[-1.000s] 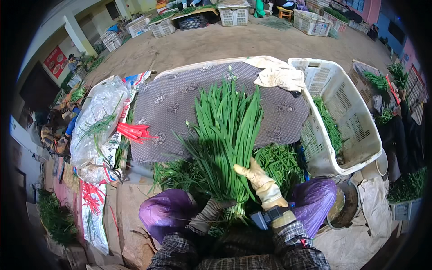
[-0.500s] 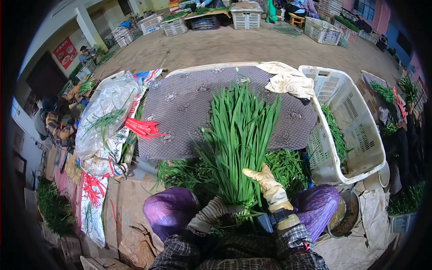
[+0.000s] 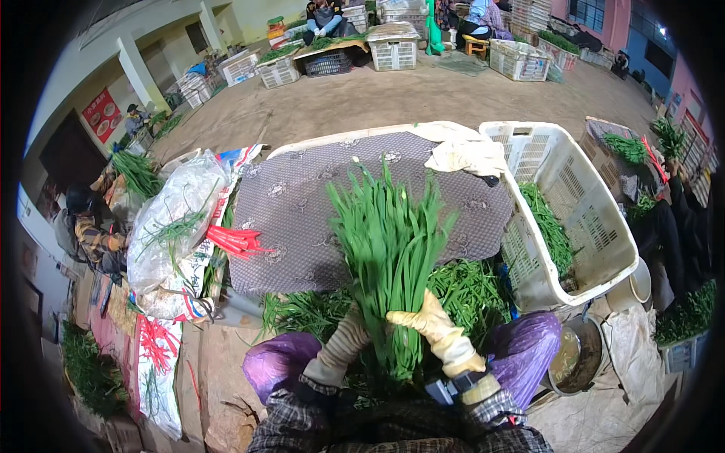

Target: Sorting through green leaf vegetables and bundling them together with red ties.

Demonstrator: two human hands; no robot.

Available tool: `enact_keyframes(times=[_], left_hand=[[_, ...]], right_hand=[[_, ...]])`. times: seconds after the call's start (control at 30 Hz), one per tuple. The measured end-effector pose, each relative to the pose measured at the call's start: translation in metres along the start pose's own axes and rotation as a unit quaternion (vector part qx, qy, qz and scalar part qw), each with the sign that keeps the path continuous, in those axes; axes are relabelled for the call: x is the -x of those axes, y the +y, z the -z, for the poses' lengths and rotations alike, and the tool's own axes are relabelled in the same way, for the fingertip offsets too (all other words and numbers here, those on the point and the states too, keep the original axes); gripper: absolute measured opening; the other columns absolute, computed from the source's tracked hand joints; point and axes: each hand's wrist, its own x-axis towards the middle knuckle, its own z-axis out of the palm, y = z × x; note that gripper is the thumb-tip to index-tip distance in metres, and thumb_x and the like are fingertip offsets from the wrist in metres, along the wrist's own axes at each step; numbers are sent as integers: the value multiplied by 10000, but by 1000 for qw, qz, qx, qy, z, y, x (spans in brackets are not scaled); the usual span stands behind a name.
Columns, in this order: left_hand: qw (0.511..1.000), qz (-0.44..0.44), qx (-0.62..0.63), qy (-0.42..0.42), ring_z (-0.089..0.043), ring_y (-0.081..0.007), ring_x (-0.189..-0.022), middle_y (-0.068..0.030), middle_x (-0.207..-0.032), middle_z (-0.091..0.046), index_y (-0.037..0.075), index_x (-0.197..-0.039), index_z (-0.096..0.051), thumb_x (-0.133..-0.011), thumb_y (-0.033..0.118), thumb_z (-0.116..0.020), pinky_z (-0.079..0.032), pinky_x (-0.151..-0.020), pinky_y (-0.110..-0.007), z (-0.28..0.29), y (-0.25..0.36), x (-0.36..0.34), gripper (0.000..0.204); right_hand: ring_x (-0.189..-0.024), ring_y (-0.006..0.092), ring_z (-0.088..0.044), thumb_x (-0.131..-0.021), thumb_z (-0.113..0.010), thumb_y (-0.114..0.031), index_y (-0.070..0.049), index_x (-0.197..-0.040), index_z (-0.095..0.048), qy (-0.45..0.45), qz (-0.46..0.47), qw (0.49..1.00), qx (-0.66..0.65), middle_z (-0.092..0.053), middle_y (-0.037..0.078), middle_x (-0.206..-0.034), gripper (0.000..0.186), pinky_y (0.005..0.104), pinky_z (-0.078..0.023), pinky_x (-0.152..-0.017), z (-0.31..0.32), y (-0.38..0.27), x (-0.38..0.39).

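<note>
A thick bunch of garlic chives (image 3: 389, 249), long flat green leaves with the tips pointing away, stands between my hands just over the near edge of a patterned grey board (image 3: 294, 204). My right hand (image 3: 430, 325), in a cream glove, grips its lower part from the right, thumb across the front. My left hand (image 3: 349, 336), in a pale ribbed glove, holds the bunch from the left; its fingers are hidden behind the leaves. Loose green leaves (image 3: 472, 294) lie below the board, around my hands. My purple-covered knees are on either side.
A white plastic crate (image 3: 555, 226) with greens inside stands right of the board. A cream cloth (image 3: 464, 155) lies on the board's far right corner. Red ties (image 3: 236, 241) and a clear plastic bag (image 3: 174, 211) are at the left. Nearby, a metal bucket (image 3: 578, 355) stands at right; people sit farther off.
The bunch has been lifted and pulled nearer me, and its leaves look blurred. My left hand has come up from the bunch's base to its side. The view has tilted up slightly.
</note>
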Motion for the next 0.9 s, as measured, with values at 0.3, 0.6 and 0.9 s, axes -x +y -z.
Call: enact_keyframes(times=[0.3,0.6,0.9], left_hand=[[890,140,431,57,-608,-215,-1019,-71,-1119,-640,22,-1280,-492,-713,343,-843,-493,-940,-342,26,104,-32,740],[953,-3,303,-26,-622,-205,-1000,-76,-1114,-650,26,-1235,-541,-774,353,-778,-504,-899,-332,190,164,-142,612],[996,-3,54,-70,-633,-183,-977,-76,-1122,-656,38,-1219,-576,-806,313,-742,-511,-860,-307,201,100,-190,523]], right_hand=[[-834,184,-665,-701,-830,-226,8,-943,-682,98,97,986,94,-707,99,-884,368,338,-520,-776,-6,-30,11],[-1337,451,-327,-858,-559,-600,14,-1481,-93,-118,269,929,224,-209,320,-1484,991,603,-375,-1054,-11,-255,-36],[-1150,296,-568,-635,-802,-609,-13,-1260,-537,-21,231,903,362,-582,228,-1247,904,409,-473,-954,23,-181,-123]])
